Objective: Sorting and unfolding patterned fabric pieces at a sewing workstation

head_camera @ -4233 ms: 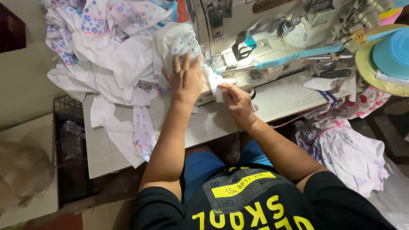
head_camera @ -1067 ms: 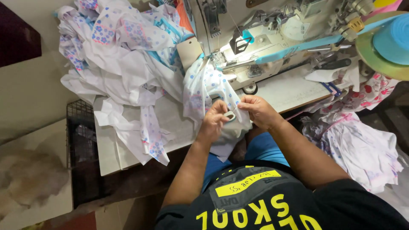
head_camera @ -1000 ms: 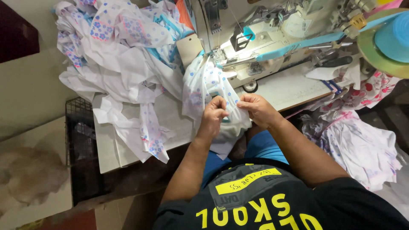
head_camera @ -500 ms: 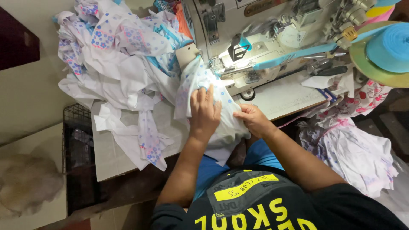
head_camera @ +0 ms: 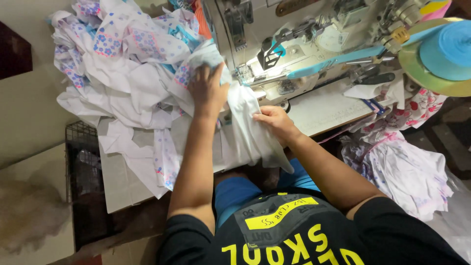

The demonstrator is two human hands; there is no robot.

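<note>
— Pressing what, up there at twelve o'clock?

— My left hand [head_camera: 208,91] lies flat, fingers spread, on the white floral-print cotton garment [head_camera: 248,127], beside the grey sewing machine [head_camera: 294,54].

— And at three o'clock?

— My right hand [head_camera: 274,120] pinches that garment's fold, draped over the white table [head_camera: 324,105].

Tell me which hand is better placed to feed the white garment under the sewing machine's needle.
Probably the left. The left hand already presses the white garment flat right beside the sewing machine needle area; the right hand grips the cloth lower down, nearer the table edge.
</note>
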